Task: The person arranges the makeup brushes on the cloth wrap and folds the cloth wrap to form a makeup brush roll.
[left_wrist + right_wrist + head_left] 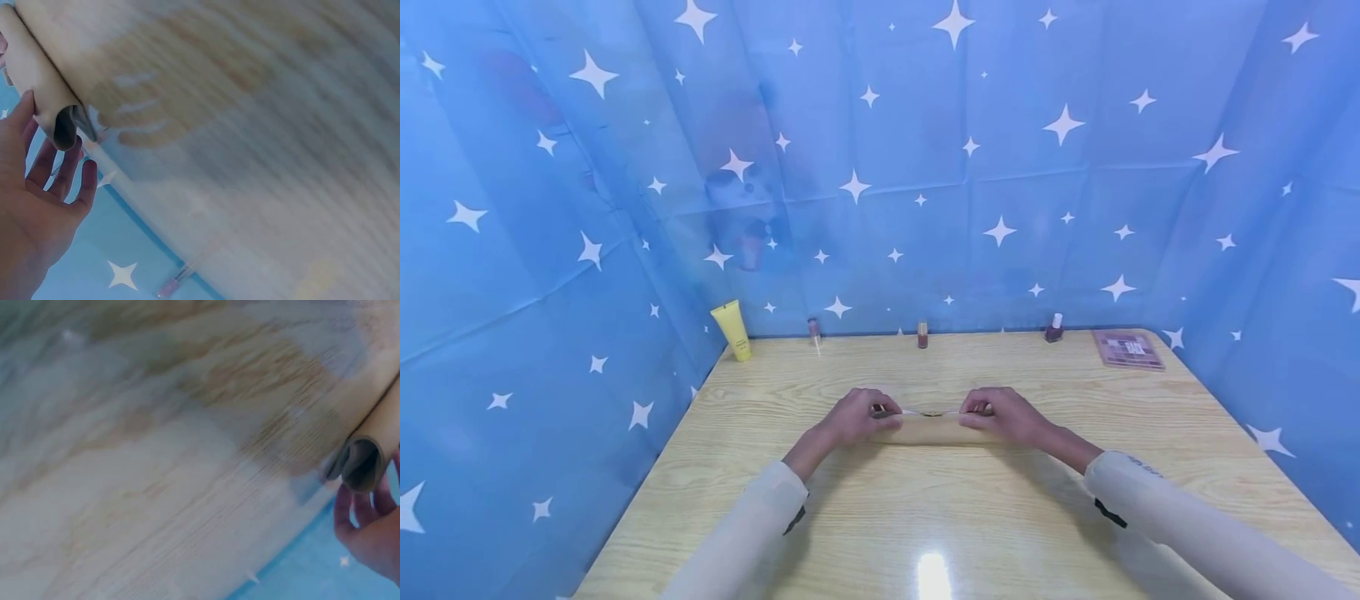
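A beige tube-like case lies across the middle of the table, its length running left to right. Dark grey lining shows at its open ends in both wrist views, along with a narrow flap beside the roll. My left hand grips the case at its left end, thumb on the near side and fingers on the far side. At the right end, my right hand holds it in the same way. A small gold-coloured piece shows at the middle of the far edge; its kind is unclear.
Along the back edge of the wooden table stand a yellow squeeze tube, a slim pinkish cosmetic tube, a small brown-red bottle and a dark nail polish bottle. A pink palette lies at back right. Blue star-patterned curtain surrounds the table.
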`<action>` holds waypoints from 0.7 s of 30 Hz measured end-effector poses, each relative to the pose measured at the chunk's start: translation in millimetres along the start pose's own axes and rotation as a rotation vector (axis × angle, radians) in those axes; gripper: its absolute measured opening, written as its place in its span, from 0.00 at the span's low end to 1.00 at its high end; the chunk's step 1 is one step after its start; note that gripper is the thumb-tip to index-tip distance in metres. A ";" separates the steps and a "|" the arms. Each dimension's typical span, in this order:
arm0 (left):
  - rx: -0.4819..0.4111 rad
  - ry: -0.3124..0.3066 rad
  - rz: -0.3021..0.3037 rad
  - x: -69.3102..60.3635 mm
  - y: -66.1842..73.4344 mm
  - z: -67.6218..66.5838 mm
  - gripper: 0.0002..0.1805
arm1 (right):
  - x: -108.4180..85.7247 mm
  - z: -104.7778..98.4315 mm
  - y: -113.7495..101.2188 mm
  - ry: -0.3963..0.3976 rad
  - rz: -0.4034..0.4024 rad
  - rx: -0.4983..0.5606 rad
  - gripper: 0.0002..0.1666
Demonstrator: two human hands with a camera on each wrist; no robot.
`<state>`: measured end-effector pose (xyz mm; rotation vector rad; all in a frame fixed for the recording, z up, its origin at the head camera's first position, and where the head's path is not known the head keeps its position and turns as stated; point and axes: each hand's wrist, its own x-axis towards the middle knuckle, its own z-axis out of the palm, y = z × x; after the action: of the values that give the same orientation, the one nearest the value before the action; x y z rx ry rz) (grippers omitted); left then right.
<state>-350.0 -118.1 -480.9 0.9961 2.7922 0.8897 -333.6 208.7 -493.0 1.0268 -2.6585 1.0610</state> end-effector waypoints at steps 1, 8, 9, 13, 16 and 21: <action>-0.003 0.000 -0.002 0.3 -0.8 0.5 0.11 | -0.1 -1.1 1.6 -0.001 0.002 -0.009 0.03; 0.024 0.016 -0.028 6.2 -5.1 2.5 0.13 | 7.1 -3.1 10.0 0.014 -0.007 -0.048 0.05; 0.027 0.017 -0.033 6.9 -5.9 2.7 0.13 | 8.4 -2.9 10.9 0.016 -0.009 -0.048 0.04; 0.040 0.018 -0.037 7.7 -7.3 2.8 0.13 | 11.1 -1.6 12.8 0.006 0.005 -0.043 0.02; 0.039 0.020 -0.041 5.8 -6.0 0.2 0.15 | 9.3 -3.4 10.3 0.015 0.034 -0.056 0.04; 0.099 0.080 -0.054 0.8 -4.2 -16.2 0.22 | 1.9 -18.6 10.3 0.116 0.072 -0.170 0.16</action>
<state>-356.7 -128.5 -469.5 0.9114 2.9409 0.8108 -344.2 225.0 -484.2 0.8177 -2.6546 0.8603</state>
